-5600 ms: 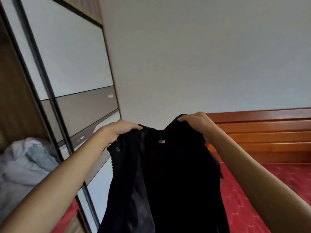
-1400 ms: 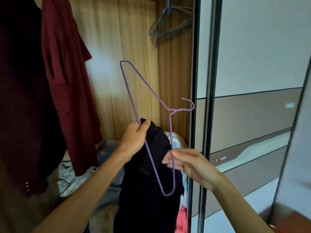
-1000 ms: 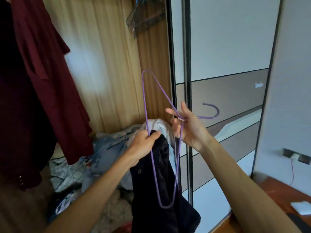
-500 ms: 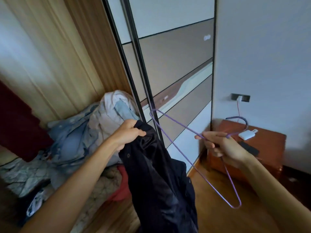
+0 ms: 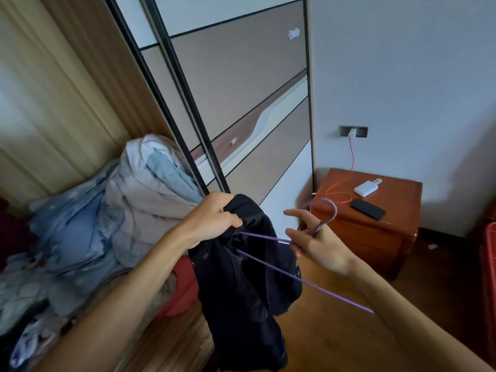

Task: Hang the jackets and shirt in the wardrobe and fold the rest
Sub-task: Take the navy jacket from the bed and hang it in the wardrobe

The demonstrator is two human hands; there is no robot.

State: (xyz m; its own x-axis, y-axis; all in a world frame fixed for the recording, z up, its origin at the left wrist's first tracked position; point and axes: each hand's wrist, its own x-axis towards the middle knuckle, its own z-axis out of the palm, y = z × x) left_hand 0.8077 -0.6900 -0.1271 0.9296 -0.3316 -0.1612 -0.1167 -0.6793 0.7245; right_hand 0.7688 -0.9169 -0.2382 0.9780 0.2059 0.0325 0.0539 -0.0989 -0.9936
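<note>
A black jacket point(image 5: 249, 285) hangs from my left hand point(image 5: 212, 218), which grips it near the collar in front of the open wardrobe. My right hand point(image 5: 314, 242) holds a purple wire hanger point(image 5: 300, 281) by its neck, with the hook sticking up between my fingers. One arm of the hanger reaches into the jacket's opening just below my left hand. The hanger's far corner is hidden behind my right forearm.
A heap of pale blue and white clothes point(image 5: 107, 210) lies on the wardrobe floor at the left. The sliding door point(image 5: 241, 98) stands behind my hands. A wooden nightstand point(image 5: 375, 218) at the right carries a phone point(image 5: 367, 209), a white charger and an orange cable.
The hanger has swung in toward the jacket, and one arm now enters the jacket opening. My hands have come closer together. The view has tilted down and right since the earlier wardrobe frames.
</note>
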